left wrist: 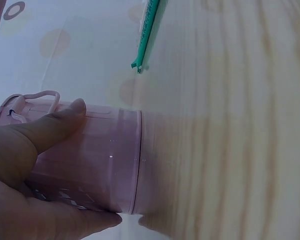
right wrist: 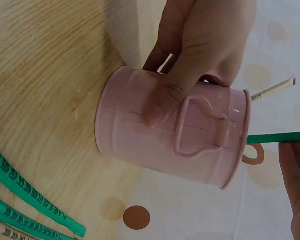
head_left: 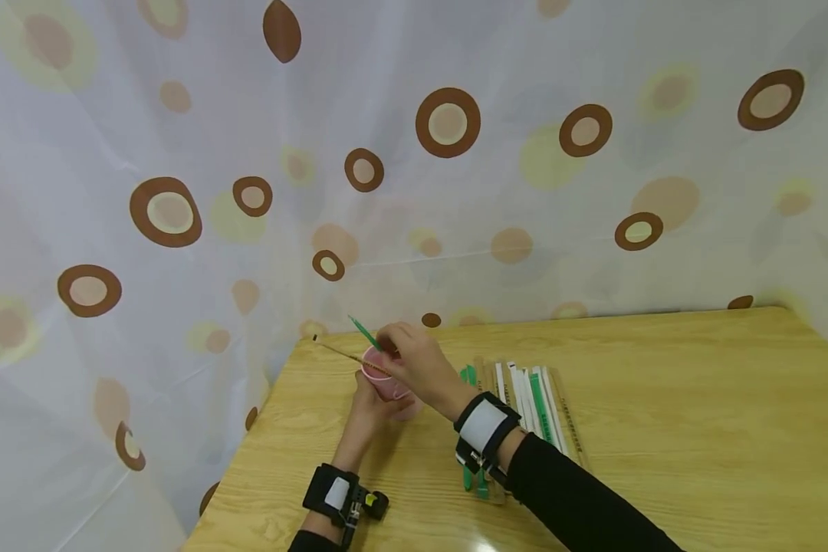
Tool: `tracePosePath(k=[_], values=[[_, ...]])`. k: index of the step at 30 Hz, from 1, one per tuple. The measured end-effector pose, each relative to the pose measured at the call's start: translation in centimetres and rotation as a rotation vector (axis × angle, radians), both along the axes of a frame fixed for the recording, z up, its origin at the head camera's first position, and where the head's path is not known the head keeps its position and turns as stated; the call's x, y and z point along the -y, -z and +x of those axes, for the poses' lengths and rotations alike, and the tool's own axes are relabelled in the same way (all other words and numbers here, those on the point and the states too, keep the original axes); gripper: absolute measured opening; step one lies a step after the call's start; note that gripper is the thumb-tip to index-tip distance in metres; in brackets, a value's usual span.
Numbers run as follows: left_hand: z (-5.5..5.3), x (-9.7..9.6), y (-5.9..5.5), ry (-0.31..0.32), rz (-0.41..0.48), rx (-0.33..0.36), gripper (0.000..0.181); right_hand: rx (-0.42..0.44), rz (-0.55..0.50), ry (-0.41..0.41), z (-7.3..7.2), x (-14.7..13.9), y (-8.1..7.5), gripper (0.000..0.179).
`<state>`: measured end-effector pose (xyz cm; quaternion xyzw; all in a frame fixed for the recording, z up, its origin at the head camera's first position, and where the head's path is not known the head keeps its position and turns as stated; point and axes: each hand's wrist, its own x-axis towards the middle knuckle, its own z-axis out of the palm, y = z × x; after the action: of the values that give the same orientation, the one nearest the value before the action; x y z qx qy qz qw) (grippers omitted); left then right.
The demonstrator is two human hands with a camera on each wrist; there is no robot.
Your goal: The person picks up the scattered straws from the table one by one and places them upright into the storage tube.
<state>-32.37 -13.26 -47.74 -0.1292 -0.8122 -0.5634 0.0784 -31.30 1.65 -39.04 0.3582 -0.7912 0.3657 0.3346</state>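
A small pink metal bucket [head_left: 389,389] stands upright on the table, with a wire-like handle [right wrist: 180,135] on its side. My left hand [head_left: 367,406] grips it around the wall, thumb [right wrist: 162,105] lying along the side near that handle. Above the rim, my right hand [head_left: 421,368] pinches a slim green wrapped straw [head_left: 364,332], whose lower end reaches into the bucket in the right wrist view. A brown paper-wrapped straw [head_left: 338,351] leans out over the rim to the left. The bucket's inside is mostly hidden by the right hand.
To the right of the bucket lies a row of several wrapped straws [head_left: 541,406], green, white and brown with printed lettering, partly under the right forearm. The wooden table [head_left: 697,422] meets a white curtain [head_left: 400,215] with brown circles at its back and left edges.
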Motion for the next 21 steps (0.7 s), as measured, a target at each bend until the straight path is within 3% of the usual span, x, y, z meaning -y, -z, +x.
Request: tracePosePath(k=[8, 13, 18, 20, 21], values=[[-0.3, -0.1, -0.8, 0.002, -0.098, -0.08, 0.083, 0.113, 0.109, 0.002, -0.2, 1.1, 0.1, 0.016], [-0.5, 0.0, -0.8, -0.019, -0.161, -0.092, 0.076, 0.157, 0.189, 0.023, -0.2, 1.8, 0.7, 0.013], [-0.5, -0.1, -1.0, -0.063, -0.449, -0.19, 0.069, 0.216, 0.235, 0.058, -0.1, 2.6, 1.1, 0.013], [-0.5, -0.1, -1.1, -0.074, -0.526, -0.222, 0.06, 0.226, 0.262, 0.081, -0.1, 2.9, 1.3, 0.014], [-0.5, -0.2, -1.1, -0.078, -0.524, -0.219, 0.055, 0.222, 0.283, 0.098, -0.2, 3.0, 1.3, 0.015]])
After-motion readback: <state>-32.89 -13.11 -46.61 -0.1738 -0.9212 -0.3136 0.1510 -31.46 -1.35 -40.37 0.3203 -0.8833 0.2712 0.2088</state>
